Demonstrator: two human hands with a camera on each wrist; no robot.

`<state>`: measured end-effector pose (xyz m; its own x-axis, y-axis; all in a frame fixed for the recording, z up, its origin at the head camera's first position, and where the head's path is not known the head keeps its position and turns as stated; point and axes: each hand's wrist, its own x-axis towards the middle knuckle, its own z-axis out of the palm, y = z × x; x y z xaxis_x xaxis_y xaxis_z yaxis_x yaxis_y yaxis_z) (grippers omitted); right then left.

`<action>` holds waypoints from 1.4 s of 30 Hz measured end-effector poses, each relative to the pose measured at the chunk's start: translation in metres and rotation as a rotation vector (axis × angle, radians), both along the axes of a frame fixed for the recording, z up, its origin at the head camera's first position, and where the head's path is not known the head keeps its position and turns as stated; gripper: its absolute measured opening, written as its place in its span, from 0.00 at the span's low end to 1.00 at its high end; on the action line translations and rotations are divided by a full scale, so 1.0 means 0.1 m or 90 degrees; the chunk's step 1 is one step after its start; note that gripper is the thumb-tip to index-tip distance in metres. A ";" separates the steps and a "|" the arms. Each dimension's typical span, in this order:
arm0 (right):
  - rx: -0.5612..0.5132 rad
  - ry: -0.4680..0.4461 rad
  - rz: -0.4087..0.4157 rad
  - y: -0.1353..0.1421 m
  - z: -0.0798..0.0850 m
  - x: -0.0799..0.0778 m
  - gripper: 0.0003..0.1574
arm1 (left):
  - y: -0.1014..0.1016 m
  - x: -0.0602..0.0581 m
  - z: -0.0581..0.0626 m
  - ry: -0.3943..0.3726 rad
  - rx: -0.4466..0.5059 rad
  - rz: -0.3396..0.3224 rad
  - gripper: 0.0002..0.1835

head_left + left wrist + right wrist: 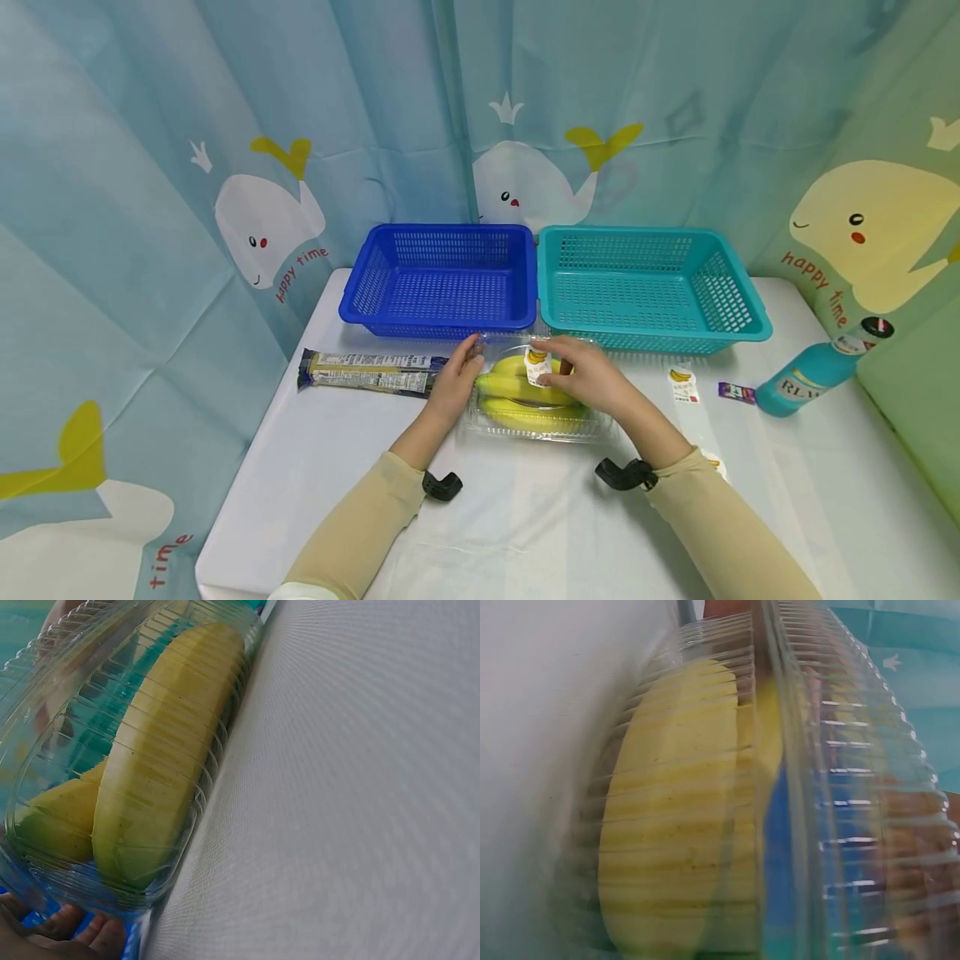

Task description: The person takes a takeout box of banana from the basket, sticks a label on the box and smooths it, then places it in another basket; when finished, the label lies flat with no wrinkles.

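Observation:
A clear plastic clamshell box (480, 429) of yellow bananas (525, 389) sits on the table, its lid down over the fruit. At the box's left end my left hand (450, 385) rests its fingers against the side. My right hand (592, 377) is over the lid and pinches a white banana sticker (537, 367) at its edge between thumb and fingers. Whether the sticker is stuck to the lid cannot be told. Close up, the left wrist view shows the ribbed box wall with a banana (161, 757) behind it; a banana (675, 810) also fills the right wrist view.
Behind the box stand a blue basket (438, 325) and a teal basket (660, 337). Long dark-and-yellow packages (375, 372) lie left. On the right are a sticker strip (683, 387), a small purple packet (737, 392) and a tilted blue bottle (806, 379). Curtains enclose the table.

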<state>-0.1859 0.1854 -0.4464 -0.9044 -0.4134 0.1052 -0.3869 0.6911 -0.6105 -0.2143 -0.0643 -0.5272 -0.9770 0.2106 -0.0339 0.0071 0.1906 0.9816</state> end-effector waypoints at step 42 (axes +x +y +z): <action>0.096 0.000 -0.003 -0.02 0.02 0.03 0.25 | -0.01 -0.02 -0.04 -0.001 -0.029 0.000 0.30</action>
<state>-0.1830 0.1834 -0.4446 -0.9062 -0.4208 0.0418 -0.3836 0.7765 -0.4998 -0.2158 -0.0656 -0.5312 -0.9769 0.2089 -0.0444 0.0063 0.2358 0.9718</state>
